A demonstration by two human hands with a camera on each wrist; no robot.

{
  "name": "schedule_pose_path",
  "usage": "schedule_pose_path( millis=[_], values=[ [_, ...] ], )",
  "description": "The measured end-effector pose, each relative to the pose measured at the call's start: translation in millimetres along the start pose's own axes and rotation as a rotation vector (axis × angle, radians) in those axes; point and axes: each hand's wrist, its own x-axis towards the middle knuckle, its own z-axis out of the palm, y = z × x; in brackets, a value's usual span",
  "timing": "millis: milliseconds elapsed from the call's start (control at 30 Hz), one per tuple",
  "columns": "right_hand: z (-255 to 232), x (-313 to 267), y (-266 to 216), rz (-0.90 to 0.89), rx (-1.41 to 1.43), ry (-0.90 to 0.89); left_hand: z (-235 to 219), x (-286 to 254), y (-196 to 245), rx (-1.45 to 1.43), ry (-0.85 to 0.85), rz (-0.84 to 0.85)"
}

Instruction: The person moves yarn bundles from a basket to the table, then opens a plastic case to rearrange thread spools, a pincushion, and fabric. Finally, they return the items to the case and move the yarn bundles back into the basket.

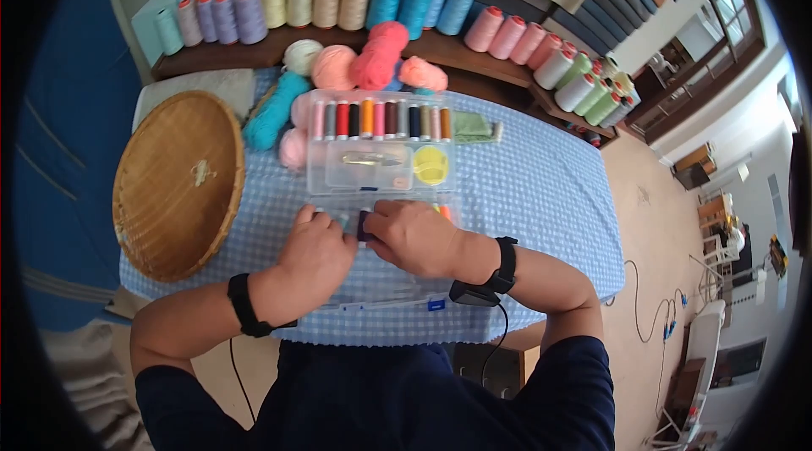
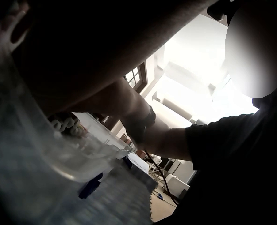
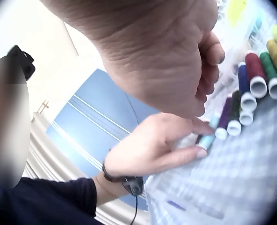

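My left hand (image 1: 317,252) is over the near half of a clear plastic sewing box (image 1: 381,191). Its thumb and finger pinch a light blue thread spool (image 3: 209,137), seen in the right wrist view. Beside it my right hand (image 1: 416,238) has curled fingers, the tips at a dark purple thread spool (image 1: 364,227); its palm hides much of the grip. Dark green (image 3: 234,115), blue (image 3: 243,79), red (image 3: 255,68) and green (image 3: 269,70) spools lie in a row to the right. The left wrist view is mostly dark.
The box's far half holds another row of spools (image 1: 366,121), small snips (image 1: 368,159) and a yellow round piece (image 1: 430,165). Yarn balls (image 1: 334,68) lie behind it, a round woven basket (image 1: 178,189) to the left. Thread cones (image 1: 385,4) line a wooden shelf (image 1: 288,43) at the back.
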Motion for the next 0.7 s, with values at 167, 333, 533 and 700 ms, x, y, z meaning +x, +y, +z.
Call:
schedule_pose_path(
  millis=[167,333,533,700],
  values=[
    [-54,-27,70,0.343,-0.122,0.484,-3,4,-6,0.016,0.017,0.028],
    [-65,-67,222,0.676,-0.346,0.501,-2,11,-3,-0.022,-0.04,0.001],
    [-63,-80,276,0.573,-0.268,0.312,-18,29,7,-0.167,-0.092,0.029],
    [-59,-87,278,0.592,-0.21,0.32,-14,47,14,-0.227,-0.142,0.047]
  ],
)
